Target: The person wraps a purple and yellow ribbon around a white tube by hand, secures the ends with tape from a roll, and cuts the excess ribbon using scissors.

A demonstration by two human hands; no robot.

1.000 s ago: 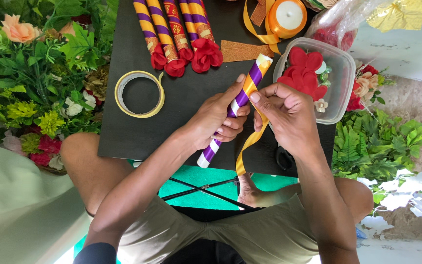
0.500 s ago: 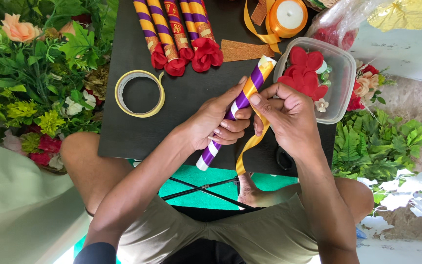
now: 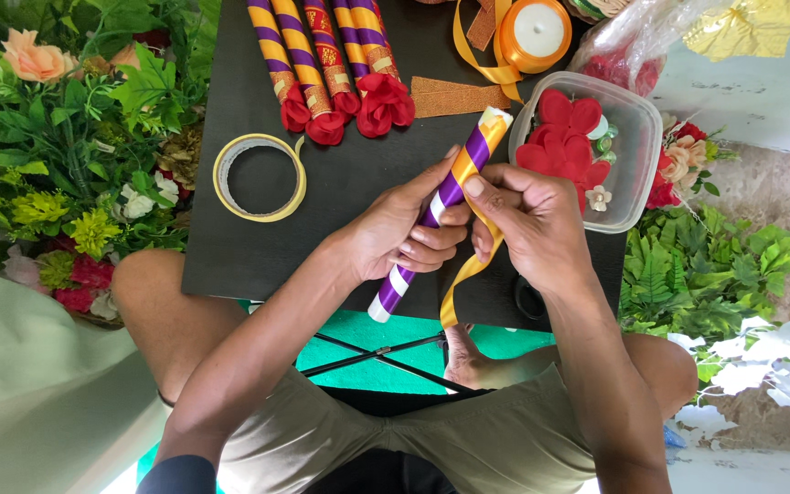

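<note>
My left hand (image 3: 401, 229) grips a white stick wrapped in purple ribbon (image 3: 393, 291) around its middle, holding it slanted over the black table (image 3: 240, 247). My right hand (image 3: 528, 220) pinches a golden yellow ribbon (image 3: 461, 274) against the stick near its upper end, where the ribbon spirals over the purple. The loose tail of the ribbon hangs down past the table's front edge.
Several finished purple-and-gold sticks with red fabric roses (image 3: 326, 69) lie at the table's back. A tape roll (image 3: 260, 177) lies to the left, an orange ribbon spool (image 3: 534, 35) at the back, a clear box of red flowers (image 3: 587, 146) on the right. Artificial plants (image 3: 66, 137) flank both sides.
The hands and stick have barely moved; my right fingers have shifted slightly on the yellow ribbon near the stick's upper end.
</note>
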